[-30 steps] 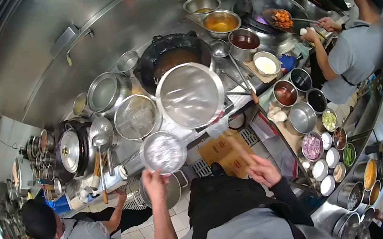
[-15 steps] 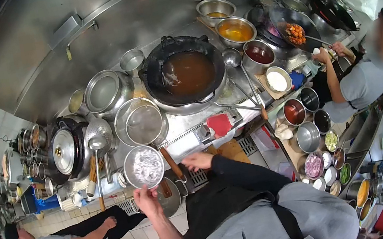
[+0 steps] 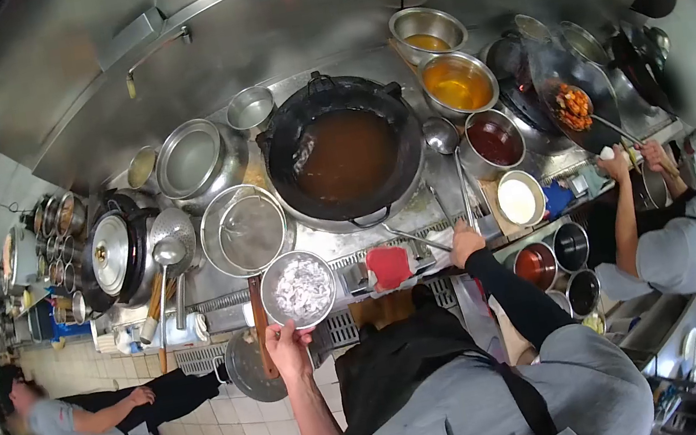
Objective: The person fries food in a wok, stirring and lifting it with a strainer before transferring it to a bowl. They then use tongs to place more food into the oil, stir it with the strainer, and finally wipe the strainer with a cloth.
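Observation:
My left hand [image 3: 289,340] grips the near rim of a round metal bowl [image 3: 330,305], keeping it up in front of the counter edge. Pale, white-coated pieces [image 3: 302,287] fill the bowl. My right hand [image 3: 465,244] is closed at the handle end of a ladle [image 3: 441,136], whose round head lies beside the big wok; the fingers partly hide the grip. Another long metal handle [image 3: 415,237] ends close to that hand. Brown liquid [image 3: 347,154] stands in the black wok [image 3: 292,181]. A wire strainer [image 3: 244,231] rests left of the wok.
Bowls of yellow liquid [image 3: 459,83], a pot of dark red sauce [image 3: 495,139] and a white-filled pot [image 3: 520,197] stand right of the wok. A red cloth [image 3: 390,267] lies at the counter edge. One co-worker [image 3: 680,242] handles another wok; a second person [image 3: 89,422] stands left.
My right hand has reached right and forward to the ladle's handle and closed there. The bowl in my left hand has shifted slightly right. The camera view has turned a little.

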Available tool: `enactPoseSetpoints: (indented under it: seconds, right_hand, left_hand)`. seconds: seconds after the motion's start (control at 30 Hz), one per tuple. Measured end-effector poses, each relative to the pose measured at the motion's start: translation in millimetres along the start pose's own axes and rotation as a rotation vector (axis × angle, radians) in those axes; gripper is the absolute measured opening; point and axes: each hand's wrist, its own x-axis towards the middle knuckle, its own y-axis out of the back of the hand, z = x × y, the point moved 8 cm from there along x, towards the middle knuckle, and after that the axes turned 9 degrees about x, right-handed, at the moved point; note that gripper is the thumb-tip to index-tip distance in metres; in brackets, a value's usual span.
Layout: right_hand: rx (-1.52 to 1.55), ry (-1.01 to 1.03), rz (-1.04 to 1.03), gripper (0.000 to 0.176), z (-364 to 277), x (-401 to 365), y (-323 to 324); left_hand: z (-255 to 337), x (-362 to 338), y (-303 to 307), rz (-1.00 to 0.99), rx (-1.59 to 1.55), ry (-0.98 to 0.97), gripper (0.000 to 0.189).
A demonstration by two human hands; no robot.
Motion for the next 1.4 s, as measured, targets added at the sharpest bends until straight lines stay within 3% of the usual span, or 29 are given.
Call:
enactPoseSetpoints:
  seconds: [0.13, 0.17, 0.27, 0.37, 0.43, 0.63, 0.7, 0.77, 0.83, 0.97, 1.1, 1.27, 1.4]
  right_hand:
    - [0.145, 0.051, -0.133, 0.062, -9, 14, -15]
    - [0.082, 0.157, -0.135, 0.07, -15, 18, -23]
    - [0.423, 0.036, -0.259, 0.079, -17, 16, -26]
    - [0.415, -0.004, -0.269, 0.082, -32, 7, 9]
    - [0.431, -0.027, -0.237, 0.082, -30, 7, -12]
    - [0.473, 0.087, -0.178, 0.042, -28, -59, 57]
    - [0.43, 0.052, -0.219, 0.036, -20, -70, 64]
    - [0.558, 0.028, -0.192, 0.036, -28, -90, 135]
    - [0.678, 0.167, -0.099, 0.035, -41, -110, 205]
    - [0.523, 0.484, 0.024, 0.041, -102, -106, 289]
    - [0.338, 0.634, -0.009, 0.046, -177, -71, 302]
    - [0.228, 0.755, 0.011, 0.046, -206, -45, 288]
    - [0.271, 0.787, 0.004, 0.044, -214, -51, 328]
  left_hand:
    - [-2, -16, -27, 0.059, 0.006, 0.004, 0.015]
    - [-2, -18, -33, 0.062, 0.006, -0.003, 0.015]
    - [1, -19, -43, 0.075, 0.023, -0.022, 0.016]
    - [-3, -10, -43, 0.083, 0.054, -0.007, 0.015]
    - [-10, 4, -32, 0.101, 0.09, -0.005, 0.015]
    - [7, 32, -43, 0.08, 0.163, -0.078, 0.014]
    - [15, 37, -52, 0.06, 0.172, -0.103, 0.015]
    - [25, 45, -62, 0.033, 0.19, -0.132, 0.016]
    - [35, 51, -70, -0.004, 0.217, -0.166, 0.017]
    - [46, 60, -92, -0.101, 0.242, -0.202, 0.018]
    - [52, 61, -112, -0.17, 0.258, -0.239, 0.018]
    - [51, 60, -113, -0.147, 0.248, -0.226, 0.018]
    - [47, 64, -106, -0.085, 0.207, -0.172, 0.018]
